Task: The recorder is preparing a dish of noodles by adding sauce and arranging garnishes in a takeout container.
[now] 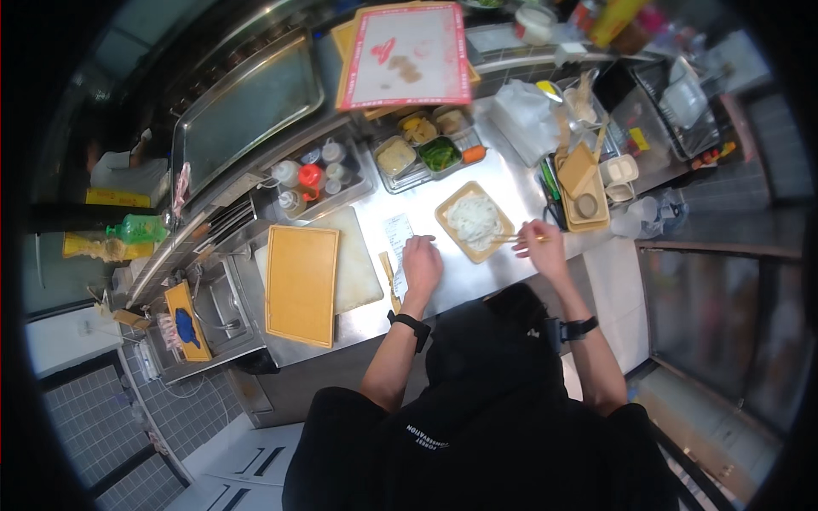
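Observation:
My right hand (542,248) grips a pair of gold-coloured chopsticks (508,238). Their tips touch white noodles (474,220) heaped in a tan disposable tray (479,257), just left of the hand. My left hand (423,265) is low over the steel counter, partly over the edge of a printed paper slip (395,233). Its fingers are bent and their undersides are hidden, so I cannot see whether they hold anything. Beside the slip lies a narrow tan strip (387,271), perhaps wrapped chopsticks.
A yellow cutting board (301,287) overlaps a white one (358,262) at left. Squeeze bottles (310,181) stand in a clear bin. Behind the noodles are small food containers (439,155). Right of them sit a plastic bag (525,124) and a tan tray (588,225). A sink (223,306) lies far left.

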Demonstrator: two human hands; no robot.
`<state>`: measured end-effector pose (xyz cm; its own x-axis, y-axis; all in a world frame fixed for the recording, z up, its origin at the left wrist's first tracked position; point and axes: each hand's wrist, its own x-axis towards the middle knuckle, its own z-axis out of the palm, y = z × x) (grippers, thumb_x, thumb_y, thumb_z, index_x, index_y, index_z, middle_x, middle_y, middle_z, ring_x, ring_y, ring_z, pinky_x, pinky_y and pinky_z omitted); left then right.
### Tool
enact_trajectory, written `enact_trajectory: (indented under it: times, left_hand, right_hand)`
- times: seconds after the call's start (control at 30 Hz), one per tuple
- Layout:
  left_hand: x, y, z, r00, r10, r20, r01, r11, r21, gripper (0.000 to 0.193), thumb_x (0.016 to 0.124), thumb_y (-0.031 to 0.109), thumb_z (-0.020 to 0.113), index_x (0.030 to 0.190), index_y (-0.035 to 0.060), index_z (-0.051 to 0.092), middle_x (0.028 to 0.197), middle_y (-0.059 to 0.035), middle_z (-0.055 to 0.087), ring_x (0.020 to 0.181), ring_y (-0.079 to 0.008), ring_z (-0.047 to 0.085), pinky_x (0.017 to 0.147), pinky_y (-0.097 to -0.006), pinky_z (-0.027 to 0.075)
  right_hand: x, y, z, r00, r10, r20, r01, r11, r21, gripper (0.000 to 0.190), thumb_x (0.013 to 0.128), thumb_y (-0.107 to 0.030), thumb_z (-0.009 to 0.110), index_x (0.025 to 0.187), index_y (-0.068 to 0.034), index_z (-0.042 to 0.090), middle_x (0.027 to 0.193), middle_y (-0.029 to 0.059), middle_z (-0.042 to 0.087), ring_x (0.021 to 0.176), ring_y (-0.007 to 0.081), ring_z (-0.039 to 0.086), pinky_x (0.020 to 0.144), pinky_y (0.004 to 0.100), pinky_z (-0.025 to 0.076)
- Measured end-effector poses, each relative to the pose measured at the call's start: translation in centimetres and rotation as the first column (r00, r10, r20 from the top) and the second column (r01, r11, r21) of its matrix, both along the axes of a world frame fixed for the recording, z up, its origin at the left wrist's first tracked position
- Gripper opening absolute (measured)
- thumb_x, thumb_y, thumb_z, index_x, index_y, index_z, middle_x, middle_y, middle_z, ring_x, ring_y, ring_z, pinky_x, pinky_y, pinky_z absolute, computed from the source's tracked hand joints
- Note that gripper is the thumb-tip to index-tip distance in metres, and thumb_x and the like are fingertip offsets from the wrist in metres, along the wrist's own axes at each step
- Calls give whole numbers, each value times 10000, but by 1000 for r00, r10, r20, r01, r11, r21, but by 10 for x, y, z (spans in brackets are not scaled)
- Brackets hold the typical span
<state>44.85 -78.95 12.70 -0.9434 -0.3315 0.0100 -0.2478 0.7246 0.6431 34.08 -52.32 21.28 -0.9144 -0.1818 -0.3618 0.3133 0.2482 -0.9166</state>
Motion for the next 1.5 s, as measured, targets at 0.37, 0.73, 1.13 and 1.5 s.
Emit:
enact_trajectory:
  times: [0.37, 0.73, 1.13, 1.5]
  left_hand:
    - [10, -17, -77, 801, 427, 420, -599, 550, 582, 572, 886, 142, 706, 1425, -3, 582, 1264, -178, 634, 1164, -291, 610, 1029, -408, 475]
    - [-4, -29, -34, 932, 73, 356, -357, 374, 856, 588, 950, 99, 638, 1528, 85, 532, 1586, -180, 485, 1459, -322, 448, 1201, -392, 356]
    - [-5, -39, -33, 949, -196, 245, 219, 973, -67, 669, 719, 97, 868, 1347, 123, 640, 1307, -190, 582, 1285, -387, 503, 1118, -485, 433]
    - [-32, -27, -67, 915, 60, 398, -309, 740, 597, 260, 967, 100, 650, 1186, -40, 657, 921, -178, 756, 735, -276, 750, 679, -381, 623]
  right_hand:
    - [-10, 59, 35, 986, -35, -165, 60, 987, 146, 277, 1089, -213, 568, 997, 21, 683, 872, 89, 727, 746, 155, 751, 610, 284, 605]
    - [27, 56, 35, 984, -78, -161, 112, 971, 212, 274, 1089, -190, 572, 975, 30, 689, 840, 96, 732, 730, 146, 739, 618, 276, 589]
    - [38, 65, 32, 974, -162, -159, 183, 975, 125, 245, 1081, -171, 608, 1028, 50, 700, 924, 101, 751, 888, 187, 783, 714, 289, 643]
    - [44, 80, 38, 938, -198, -286, 282, 913, 293, 492, 1128, -320, 467, 847, 23, 681, 660, 68, 599, 619, 132, 552, 603, 330, 446]
